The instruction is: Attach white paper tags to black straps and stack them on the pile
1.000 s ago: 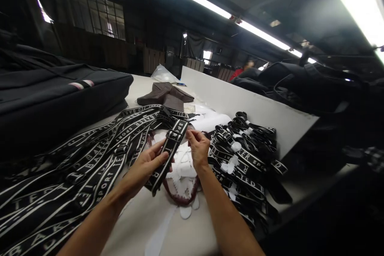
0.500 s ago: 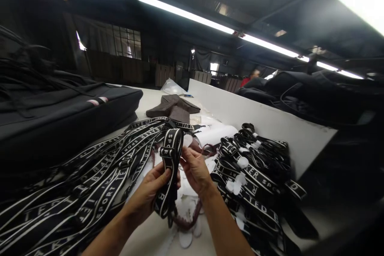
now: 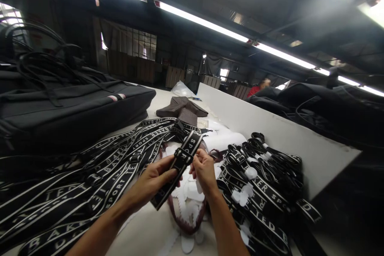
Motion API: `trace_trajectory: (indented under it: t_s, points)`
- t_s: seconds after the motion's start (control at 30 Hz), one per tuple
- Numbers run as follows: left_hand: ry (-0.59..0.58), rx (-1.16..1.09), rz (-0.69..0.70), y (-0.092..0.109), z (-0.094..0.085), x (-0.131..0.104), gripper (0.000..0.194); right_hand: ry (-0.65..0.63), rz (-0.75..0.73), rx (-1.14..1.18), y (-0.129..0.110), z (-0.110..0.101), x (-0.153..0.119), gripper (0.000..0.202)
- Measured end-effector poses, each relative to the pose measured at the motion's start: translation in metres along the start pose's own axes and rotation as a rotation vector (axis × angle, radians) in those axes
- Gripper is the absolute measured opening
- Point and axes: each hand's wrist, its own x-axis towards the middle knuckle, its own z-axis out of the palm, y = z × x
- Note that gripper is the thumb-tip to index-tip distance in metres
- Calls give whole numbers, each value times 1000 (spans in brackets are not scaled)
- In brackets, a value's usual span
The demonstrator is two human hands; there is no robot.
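A folded black webbing strap [image 3: 183,155] with white lettering and a black slider buckle is in my left hand [image 3: 160,174], thumb on top and fingers beneath. It slants up to the right. Close against its right edge, my right hand [image 3: 204,168] has its fingers pinched together; what lies between them is hidden. Below both hands, a brown-rimmed container [image 3: 189,230] holds several white rounded pieces [image 3: 192,190]. Long loose straps of the same kind [image 3: 120,176] spread to the left. Bundled straps [image 3: 255,180] with white pieces around them are heaped on the right.
A large black bag [image 3: 75,112] stands at the left. Brown folded pieces [image 3: 183,110], a clear plastic bag [image 3: 181,89] and a white roll [image 3: 225,140] lie farther back. A white partition [image 3: 270,124] runs along the right, with black bags [image 3: 324,108] and a person in red [image 3: 255,89] beyond.
The folded strap has turned from nearly upright to slanting right, its looped top now flatter. My right hand stays pinched beside it. The view has shifted left.
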Motion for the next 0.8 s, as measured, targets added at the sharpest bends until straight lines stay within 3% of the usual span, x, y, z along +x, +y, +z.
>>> trace_trajectory:
  t_s: [0.1, 0.2, 0.37, 0.47, 0.67, 0.8]
  points:
    - [-39, -50, -85, 0, 5, -1, 75, -128, 51, -29, 5, 10, -8, 24]
    - [-19, -119, -131, -3, 4, 1, 82, -205, 134, 30, 7, 13, -14, 25]
    - [-139, -177, -158, -2, -4, 1, 60, -481, 251, -70, 10, -8, -12, 39]
    - [-104, -185, -158, -1, -5, 0, 52, -638, 262, -151, 12, -16, -9, 52]
    - [-31, -123, -94, -2, -1, 5, 50, -577, 242, -89, 3, -8, -13, 49]
    - [125, 14, 0, -2, -10, 7, 45, -577, 175, -48, -11, -6, -11, 46]
